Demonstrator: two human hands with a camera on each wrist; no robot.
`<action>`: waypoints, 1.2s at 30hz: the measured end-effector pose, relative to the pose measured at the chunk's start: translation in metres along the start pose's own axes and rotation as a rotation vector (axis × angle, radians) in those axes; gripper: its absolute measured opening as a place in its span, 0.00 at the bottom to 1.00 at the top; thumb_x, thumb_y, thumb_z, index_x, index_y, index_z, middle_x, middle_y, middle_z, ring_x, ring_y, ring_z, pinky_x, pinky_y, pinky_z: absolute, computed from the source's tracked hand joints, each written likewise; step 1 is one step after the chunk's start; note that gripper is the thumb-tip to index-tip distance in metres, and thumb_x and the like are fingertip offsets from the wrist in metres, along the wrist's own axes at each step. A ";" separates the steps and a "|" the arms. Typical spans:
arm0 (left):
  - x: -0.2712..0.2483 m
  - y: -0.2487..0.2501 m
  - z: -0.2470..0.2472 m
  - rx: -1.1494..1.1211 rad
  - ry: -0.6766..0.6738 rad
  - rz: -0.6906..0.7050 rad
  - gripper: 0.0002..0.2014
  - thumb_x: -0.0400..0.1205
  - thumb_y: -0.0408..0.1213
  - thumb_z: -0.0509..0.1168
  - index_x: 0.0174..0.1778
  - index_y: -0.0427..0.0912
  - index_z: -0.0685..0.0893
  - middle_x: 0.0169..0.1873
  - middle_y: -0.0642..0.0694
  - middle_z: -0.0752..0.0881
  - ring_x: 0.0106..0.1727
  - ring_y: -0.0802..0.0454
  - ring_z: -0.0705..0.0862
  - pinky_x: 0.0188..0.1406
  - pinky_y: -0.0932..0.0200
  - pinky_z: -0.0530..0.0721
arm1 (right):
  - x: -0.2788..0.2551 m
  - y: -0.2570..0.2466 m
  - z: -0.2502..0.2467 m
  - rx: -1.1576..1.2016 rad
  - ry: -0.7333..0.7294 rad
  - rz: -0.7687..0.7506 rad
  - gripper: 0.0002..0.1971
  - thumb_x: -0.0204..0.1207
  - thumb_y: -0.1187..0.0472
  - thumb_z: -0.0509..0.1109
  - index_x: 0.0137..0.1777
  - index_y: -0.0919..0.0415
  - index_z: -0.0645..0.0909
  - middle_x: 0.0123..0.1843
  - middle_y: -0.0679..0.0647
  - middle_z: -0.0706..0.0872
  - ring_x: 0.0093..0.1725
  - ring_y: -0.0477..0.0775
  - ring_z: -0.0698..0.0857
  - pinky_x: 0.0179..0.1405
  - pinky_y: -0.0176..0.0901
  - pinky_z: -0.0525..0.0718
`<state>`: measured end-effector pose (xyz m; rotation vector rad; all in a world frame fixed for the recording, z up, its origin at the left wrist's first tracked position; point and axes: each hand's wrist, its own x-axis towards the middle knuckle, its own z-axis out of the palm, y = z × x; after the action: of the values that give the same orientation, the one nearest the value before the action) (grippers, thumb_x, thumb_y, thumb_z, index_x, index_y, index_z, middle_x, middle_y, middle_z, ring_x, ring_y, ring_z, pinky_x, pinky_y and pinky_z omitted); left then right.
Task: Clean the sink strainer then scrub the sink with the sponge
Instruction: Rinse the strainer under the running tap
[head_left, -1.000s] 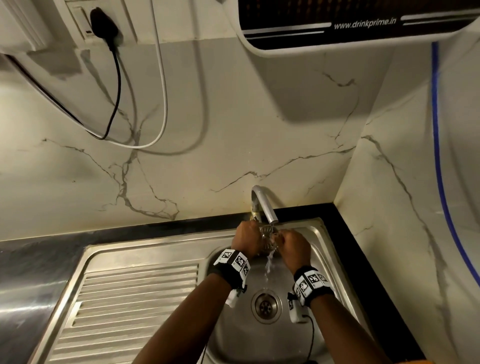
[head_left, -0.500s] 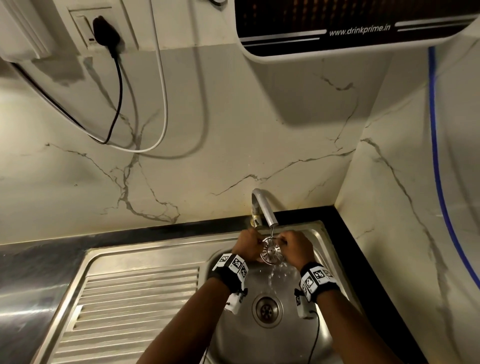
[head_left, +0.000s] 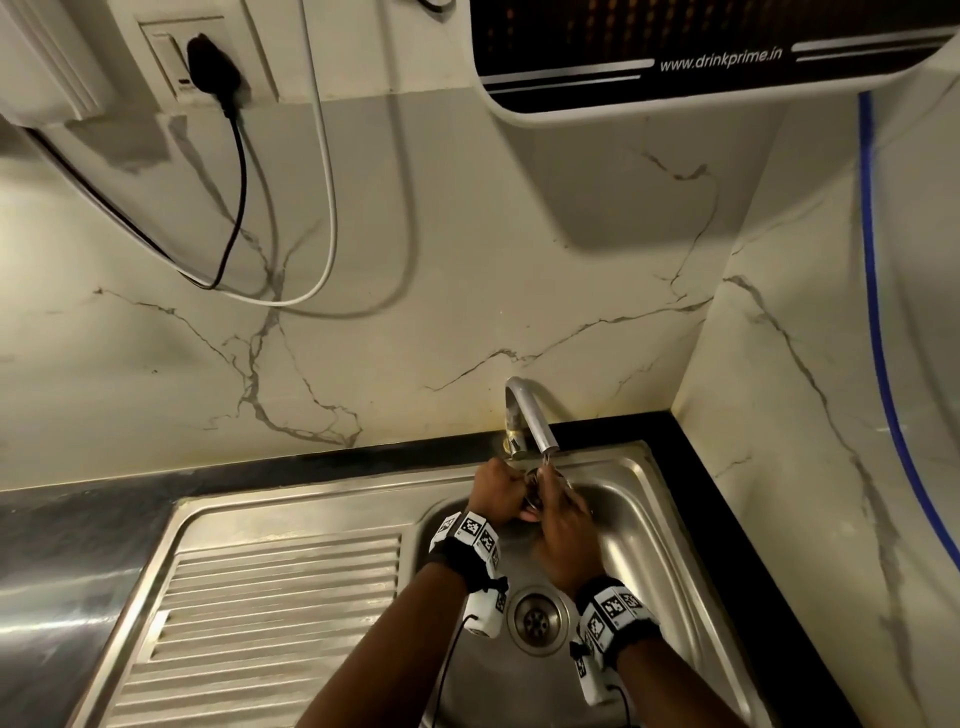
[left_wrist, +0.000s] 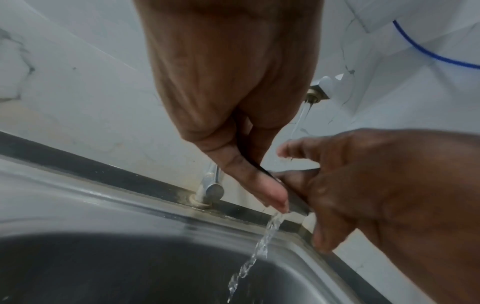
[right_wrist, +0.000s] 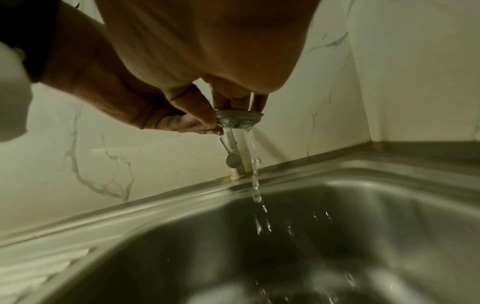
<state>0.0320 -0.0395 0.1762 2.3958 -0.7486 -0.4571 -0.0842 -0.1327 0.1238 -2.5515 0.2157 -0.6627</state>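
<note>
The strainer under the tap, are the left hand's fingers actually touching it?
Touching. In the right wrist view the left hand pinches the strainer at its rim, fingertips pressed against the metal with no gap.

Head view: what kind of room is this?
Most likely a home kitchen. A steel sink with a ribbed draining board is set into a dark counter against marble-look wall tiles, and a wall-mounted water purifier hangs above the tap.

The sink is shiny smooth metal. The strainer and tap are shiny metal too. The wall is smooth, pale, marble-looking stone with grey veins.
</note>
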 end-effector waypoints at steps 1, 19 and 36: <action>0.000 -0.003 -0.002 0.018 -0.023 0.008 0.15 0.80 0.41 0.69 0.28 0.39 0.84 0.29 0.43 0.89 0.28 0.53 0.78 0.31 0.63 0.70 | 0.000 -0.004 -0.002 0.043 0.011 -0.014 0.42 0.70 0.60 0.56 0.85 0.75 0.51 0.71 0.59 0.85 0.73 0.59 0.81 0.80 0.47 0.62; -0.006 -0.008 -0.002 -0.203 0.027 -0.089 0.07 0.78 0.37 0.71 0.38 0.39 0.93 0.32 0.43 0.92 0.34 0.47 0.92 0.39 0.46 0.92 | -0.011 0.011 -0.038 0.640 -0.178 0.210 0.26 0.76 0.75 0.62 0.72 0.55 0.71 0.62 0.50 0.90 0.64 0.47 0.87 0.65 0.49 0.84; -0.012 -0.004 -0.001 -0.250 -0.037 -0.026 0.07 0.79 0.27 0.70 0.38 0.35 0.93 0.22 0.58 0.86 0.27 0.64 0.86 0.32 0.72 0.81 | 0.008 0.010 -0.045 -0.094 -0.163 -0.069 0.45 0.72 0.70 0.67 0.88 0.65 0.48 0.74 0.63 0.80 0.71 0.63 0.79 0.69 0.54 0.79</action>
<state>0.0242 -0.0290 0.1759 2.1709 -0.6361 -0.5719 -0.1002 -0.1623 0.1567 -2.6972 0.1061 -0.4766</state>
